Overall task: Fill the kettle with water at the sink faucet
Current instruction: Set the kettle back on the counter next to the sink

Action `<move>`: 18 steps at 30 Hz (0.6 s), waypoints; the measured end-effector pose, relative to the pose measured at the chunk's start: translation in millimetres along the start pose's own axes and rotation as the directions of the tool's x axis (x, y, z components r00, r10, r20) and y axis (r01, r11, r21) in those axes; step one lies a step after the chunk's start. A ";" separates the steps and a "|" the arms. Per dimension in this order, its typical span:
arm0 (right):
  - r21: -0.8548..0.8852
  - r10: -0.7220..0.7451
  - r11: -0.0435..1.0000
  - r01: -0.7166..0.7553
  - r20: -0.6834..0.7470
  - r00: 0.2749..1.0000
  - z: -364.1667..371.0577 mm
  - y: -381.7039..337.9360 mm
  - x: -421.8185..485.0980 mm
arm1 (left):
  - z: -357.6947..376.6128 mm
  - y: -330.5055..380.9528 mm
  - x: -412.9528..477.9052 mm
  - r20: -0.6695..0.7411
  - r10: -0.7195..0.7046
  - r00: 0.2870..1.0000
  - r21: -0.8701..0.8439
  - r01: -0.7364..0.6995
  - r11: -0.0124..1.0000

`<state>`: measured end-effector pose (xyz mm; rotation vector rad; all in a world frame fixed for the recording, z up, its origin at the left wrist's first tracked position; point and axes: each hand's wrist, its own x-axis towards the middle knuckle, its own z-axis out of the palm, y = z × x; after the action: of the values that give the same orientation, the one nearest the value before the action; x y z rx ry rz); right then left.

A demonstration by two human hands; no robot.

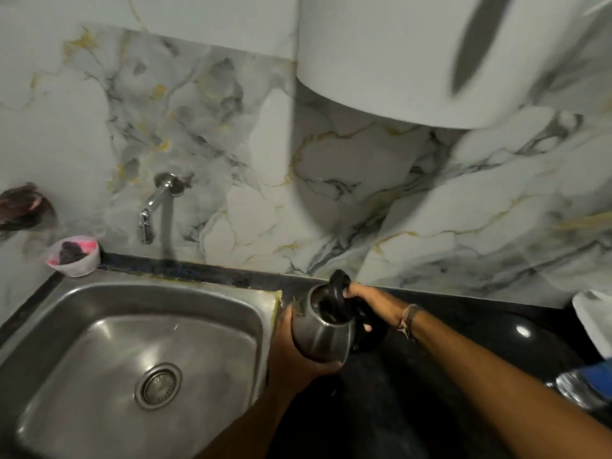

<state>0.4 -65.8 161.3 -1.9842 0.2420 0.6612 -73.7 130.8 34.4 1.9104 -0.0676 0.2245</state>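
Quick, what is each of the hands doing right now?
Left hand: wrapped around the steel body of the kettle, supporting it beside the sink.
Right hand: closed on the kettle's black handle near the open lid.

Sink basin bare, room under faucet — pink-rimmed cup at back-left corner, white heater overhead

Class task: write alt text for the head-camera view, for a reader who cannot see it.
Two bare hands hold a steel kettle with its lid open over the black counter, right of the steel sink. The wall faucet is up to the left, not above the kettle.
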 end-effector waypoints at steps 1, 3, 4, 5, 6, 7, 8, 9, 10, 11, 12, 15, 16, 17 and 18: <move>-0.044 0.016 0.999 -0.017 -0.030 0.999 -8.8 3.2 3.8 | 10.5 5.3 1.5 -0.014 -0.032 0.999 -0.020 0.031 0.999; -0.121 0.044 0.991 -0.059 -0.119 0.992 -27.8 11.1 13.6 | 36.5 12.4 2.1 -0.023 -0.063 0.998 -0.025 0.063 0.998; -0.173 0.048 0.982 -0.074 -0.153 0.987 -34.1 12.0 18.6 | 45.6 13.6 3.5 -0.027 -0.075 0.997 -0.020 0.075 0.997; -0.232 0.039 0.969 -0.080 -0.177 0.983 -41.9 14.4 23.0 | 55.3 17.9 6.0 -0.029 -0.095 0.995 -0.018 0.094 0.995; -0.289 0.022 0.954 -0.079 -0.196 0.980 -47.4 14.0 26.8 | 62.6 21.5 11.4 -0.030 -0.111 0.993 -0.017 0.111 0.994; -0.326 0.006 0.942 -0.077 -0.214 0.977 -54.4 16.5 30.7 | 72.2 24.4 14.6 -0.025 -0.128 0.992 -0.013 0.127 0.992; -0.352 -0.013 0.933 -0.068 -0.223 0.975 -60.4 18.4 35.4 | 79.9 26.4 19.6 -0.017 -0.141 0.990 -0.017 0.141 0.990; -0.368 -0.026 0.928 -0.062 -0.228 0.973 -65.4 19.5 39.6 | 86.1 28.4 23.4 -0.014 -0.165 0.986 -0.016 0.165 0.986; -0.369 -0.031 0.928 -0.058 -0.229 0.973 -73.8 23.6 43.7 | 96.1 29.2 25.8 -0.014 -0.193 0.981 -0.015 0.193 0.981; -0.367 -0.035 0.929 -0.051 -0.225 0.974 -79.7 25.8 47.0 | 102.4 30.5 28.6 -0.016 -0.216 0.976 -0.015 0.216 0.976; -0.362 -0.036 0.931 -0.047 -0.219 0.975 -84.6 27.9 50.6 | 108.0 30.9 32.4 -0.020 -0.226 0.974 -0.014 0.225 0.974; -0.339 -0.036 0.940 -0.037 -0.206 0.978 -98.5 34.3 62.8 | 124.8 29.4 43.8 -0.024 -0.233 0.972 -0.014 0.233 0.972; -0.332 -0.040 0.943 -0.029 -0.201 0.979 -103.3 37.4 69.2 | 131.5 27.5 48.3 -0.024 -0.230 0.973 -0.011 0.230 0.973; -0.332 -0.053 0.943 -0.014 -0.190 0.980 -104.8 41.4 73.6 | 135.7 25.3 50.5 -0.016 -0.237 0.971 -0.005 0.237 0.971; -0.340 -0.065 0.940 0.001 -0.176 0.982 -105.4 45.3 77.6 | 139.5 21.2 52.3 -0.013 -0.245 0.969 0.003 0.245 0.969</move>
<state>81.9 -170.9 122.7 -2.3813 0.2162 0.5221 -8.6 -3.8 18.2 1.9012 0.1774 0.0690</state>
